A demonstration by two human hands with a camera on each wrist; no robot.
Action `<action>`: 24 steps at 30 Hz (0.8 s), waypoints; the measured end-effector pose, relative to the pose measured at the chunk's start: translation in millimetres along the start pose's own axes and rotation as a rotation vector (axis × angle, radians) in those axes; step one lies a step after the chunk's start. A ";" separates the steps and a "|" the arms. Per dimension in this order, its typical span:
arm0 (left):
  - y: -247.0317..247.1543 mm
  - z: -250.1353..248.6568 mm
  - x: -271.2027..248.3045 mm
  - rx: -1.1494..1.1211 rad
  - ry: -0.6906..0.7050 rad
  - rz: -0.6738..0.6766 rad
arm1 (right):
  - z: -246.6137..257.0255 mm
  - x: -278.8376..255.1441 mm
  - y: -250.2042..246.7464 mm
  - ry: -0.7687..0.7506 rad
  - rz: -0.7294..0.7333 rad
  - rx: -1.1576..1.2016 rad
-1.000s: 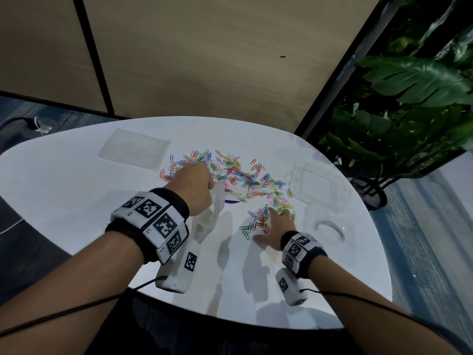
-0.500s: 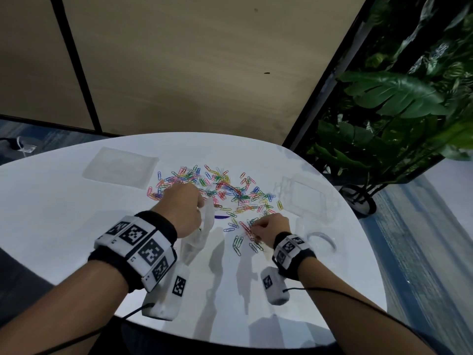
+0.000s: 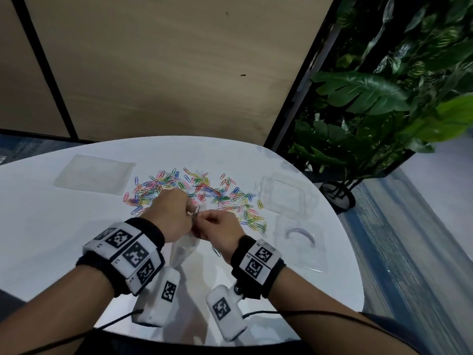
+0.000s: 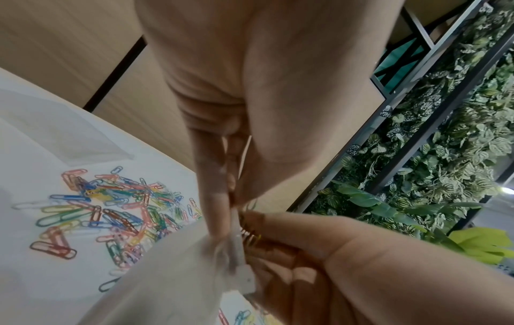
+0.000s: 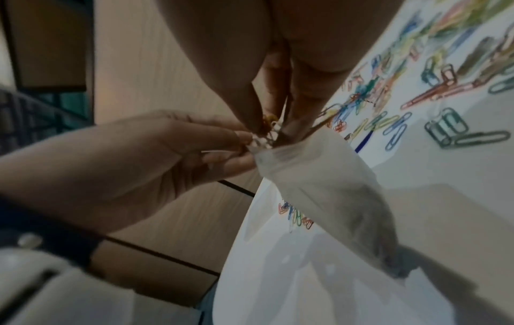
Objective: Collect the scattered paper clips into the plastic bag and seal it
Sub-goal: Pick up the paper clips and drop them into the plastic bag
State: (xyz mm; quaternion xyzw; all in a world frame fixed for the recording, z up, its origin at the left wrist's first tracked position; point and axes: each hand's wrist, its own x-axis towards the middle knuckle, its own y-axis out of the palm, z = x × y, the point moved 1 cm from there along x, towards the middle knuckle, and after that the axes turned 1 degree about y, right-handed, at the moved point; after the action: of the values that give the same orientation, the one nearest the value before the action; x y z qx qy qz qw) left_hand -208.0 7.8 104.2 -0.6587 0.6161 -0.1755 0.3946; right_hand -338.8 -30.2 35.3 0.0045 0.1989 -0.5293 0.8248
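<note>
Since before, my right hand [image 3: 217, 228] has carried pinched paper clips [image 5: 268, 127] to the plastic bag [image 5: 319, 176] my left hand [image 3: 171, 213] grips; most clips [image 3: 194, 190] remain on the worktop [image 3: 51, 226], sealing undone.

Two hands: left hand [image 3: 171, 215], right hand [image 3: 220, 228]. One bag [image 3: 183, 248] between them. Clips [image 3: 204, 190]: too many to count, dozens, spread on one surface [image 3: 51, 239]. One flat sleeve [image 3: 93, 174] at 10 o'clock. Two clear trays [image 3: 285, 194] at 2 o'clock. One plant [image 3: 371, 98].

Nothing readable anywhere, just black-and-white square marker patterns on the wristbands [image 3: 128, 254], no letters or numbers.
</note>
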 end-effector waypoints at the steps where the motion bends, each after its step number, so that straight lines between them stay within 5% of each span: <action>1: 0.0 -1.4 -0.6 -0.010 0.015 0.005 | -0.2 1.0 -2.7 -0.024 0.000 -0.109; 4: 2.4 -5.1 -2.6 -0.037 0.051 0.017 | 5.6 1.2 -12.9 -0.068 0.080 -0.451; 10: 4.5 -2.9 2.1 -0.060 0.042 -0.002 | 25.2 4.7 -39.4 -0.267 -0.061 -0.535; 13: 0.5 -0.2 4.0 -0.078 0.016 -0.028 | 11.5 12.9 -74.8 -0.012 -0.126 -0.788; 15: -0.9 1.5 4.6 -0.065 0.011 -0.040 | -7.8 11.9 -90.5 0.316 -0.031 -1.102; 17: -1.9 2.4 5.1 -0.053 0.010 -0.048 | -27.5 5.6 -93.9 0.480 0.070 -1.299; 24: -0.2 5.9 5.7 -0.048 0.007 -0.046 | -68.2 40.1 -102.3 0.391 -0.134 -1.407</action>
State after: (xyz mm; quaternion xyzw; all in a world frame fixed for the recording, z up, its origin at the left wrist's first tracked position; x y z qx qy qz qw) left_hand -202.7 4.2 99.2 -0.6814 0.6063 -0.1718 0.3724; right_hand -435.9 -95.3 -20.1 -0.4442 0.6350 -0.3151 0.5479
